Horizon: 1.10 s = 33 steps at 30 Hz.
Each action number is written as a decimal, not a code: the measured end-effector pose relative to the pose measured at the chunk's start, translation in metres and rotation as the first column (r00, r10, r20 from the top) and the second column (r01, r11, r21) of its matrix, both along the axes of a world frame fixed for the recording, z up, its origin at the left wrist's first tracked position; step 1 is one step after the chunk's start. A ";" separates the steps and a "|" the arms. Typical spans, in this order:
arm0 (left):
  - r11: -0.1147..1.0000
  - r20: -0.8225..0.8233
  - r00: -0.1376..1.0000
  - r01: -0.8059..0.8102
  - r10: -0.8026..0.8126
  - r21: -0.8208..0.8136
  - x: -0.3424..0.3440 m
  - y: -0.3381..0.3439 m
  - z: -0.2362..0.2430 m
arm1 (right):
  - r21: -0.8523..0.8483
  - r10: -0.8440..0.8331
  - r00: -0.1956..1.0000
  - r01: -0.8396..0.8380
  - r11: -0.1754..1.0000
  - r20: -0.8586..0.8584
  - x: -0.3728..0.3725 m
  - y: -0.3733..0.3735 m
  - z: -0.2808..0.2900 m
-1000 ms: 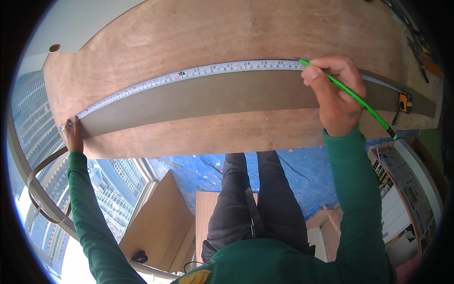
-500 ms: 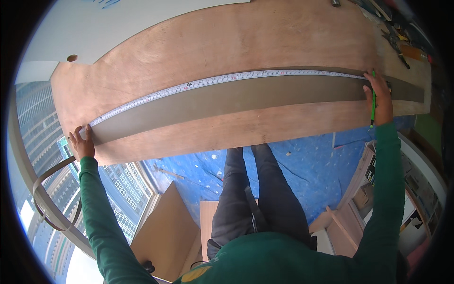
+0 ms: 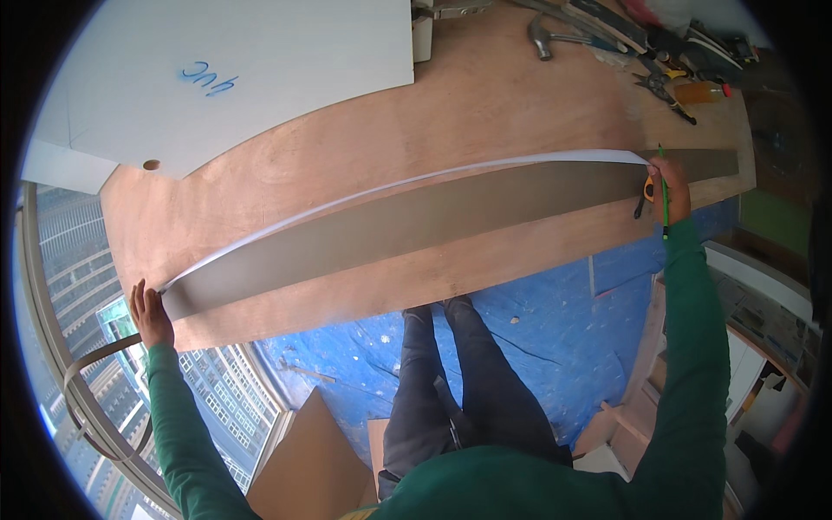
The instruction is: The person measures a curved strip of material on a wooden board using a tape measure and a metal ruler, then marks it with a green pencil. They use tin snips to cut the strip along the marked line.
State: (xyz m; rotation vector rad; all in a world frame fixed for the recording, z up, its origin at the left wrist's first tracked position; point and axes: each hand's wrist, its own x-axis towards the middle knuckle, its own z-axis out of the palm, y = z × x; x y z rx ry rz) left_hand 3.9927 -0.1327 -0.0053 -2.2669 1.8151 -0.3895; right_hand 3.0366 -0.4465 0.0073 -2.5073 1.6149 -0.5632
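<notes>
A long grey strip lies on the plywood board, with the tape measure's white blade stretched along its far side and bowing. At the left end, my left hand pins the blade's end with its fingertips, some fingers extended. At the right, my right hand is closed on a green pencil and the yellow-black tape case, which is partly hidden behind it.
A white panel marked in blue lies at upper left. A hammer, pliers and other tools crowd the upper right. Below are a blue floor sheet, my legs and a leaning brown panel. A window is at left.
My right hand has moved right, from marking midway along the blade to the tape case. The blade now bows and shows its plain side. The view has shifted, showing more tools.
</notes>
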 end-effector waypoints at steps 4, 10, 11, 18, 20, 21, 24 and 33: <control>0.987 -0.257 0.957 -0.151 0.132 -0.058 0.032 0.044 0.046 | 0.599 -0.335 0.934 0.200 0.776 0.122 0.037 0.029 0.083; 0.960 -0.336 0.899 -0.267 0.281 0.089 0.042 0.091 0.151 | 0.986 -0.009 1.000 -0.025 0.162 0.027 0.029 0.122 0.186; 0.941 -0.257 0.912 -0.275 0.321 0.199 0.048 0.104 0.165 | 0.997 0.044 0.999 -0.034 0.074 0.031 0.029 0.145 0.188; 0.922 -0.104 0.933 -0.314 0.343 0.226 0.077 0.112 0.273 | 0.829 -0.158 0.987 -0.073 -0.554 -0.019 0.040 0.318 0.229; 0.938 -0.108 0.943 -0.291 0.314 0.188 0.090 0.110 0.310 | 0.800 -0.286 0.956 -0.215 -0.560 0.057 0.048 0.345 0.243; 0.949 -0.123 0.944 -0.291 0.306 0.124 0.098 0.111 0.321 | 0.812 -0.289 0.956 -0.201 -0.548 0.041 0.056 0.349 0.254; 0.963 -0.149 0.952 -0.258 0.266 0.073 0.106 0.080 0.339 | 0.841 -0.369 0.929 -0.201 -0.502 0.002 0.037 0.368 0.259; 0.977 -0.150 0.968 -0.210 0.203 -0.029 0.060 -0.025 0.388 | 0.984 -0.501 0.865 -0.114 -0.138 0.030 0.018 0.411 0.261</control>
